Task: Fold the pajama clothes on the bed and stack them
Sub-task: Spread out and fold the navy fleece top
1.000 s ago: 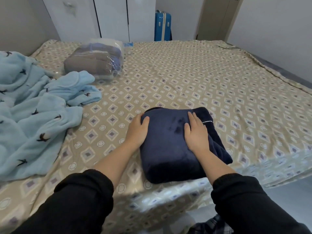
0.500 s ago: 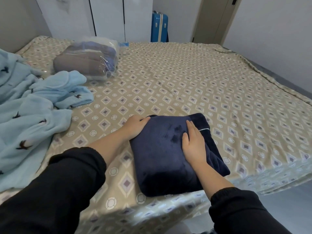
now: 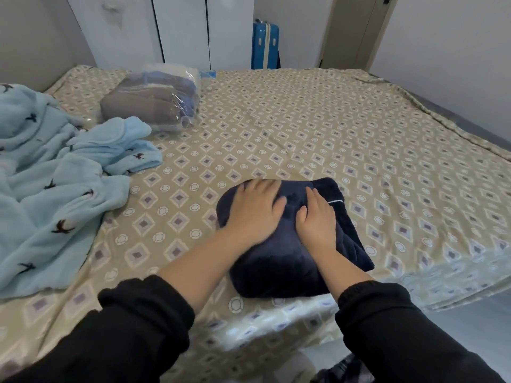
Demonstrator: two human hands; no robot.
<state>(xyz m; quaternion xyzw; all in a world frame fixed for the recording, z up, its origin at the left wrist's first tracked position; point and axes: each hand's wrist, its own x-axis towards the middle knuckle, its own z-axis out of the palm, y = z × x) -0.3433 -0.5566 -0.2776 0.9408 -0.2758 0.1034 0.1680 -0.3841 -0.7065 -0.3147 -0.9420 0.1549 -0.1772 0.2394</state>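
The bed (image 3: 304,128) carries loose light blue pajamas (image 3: 49,194) along its left edge. The folded navy pajama bundle (image 3: 276,261) lies at the near edge, under both palms. The left hand (image 3: 254,211) and right hand (image 3: 316,217) press flat on its top, fingers straight, gripping nothing.

Left hand (image 3: 253,208) flat, palm down, fingers spread; right hand (image 3: 318,217) flat beside it, fingers straight.

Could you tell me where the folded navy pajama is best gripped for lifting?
Probably its side edges, left hand sliding under from the left, right hand from the right: the folded navy pajama is a thick soft block flat on the bed; a top pinch could undo it.
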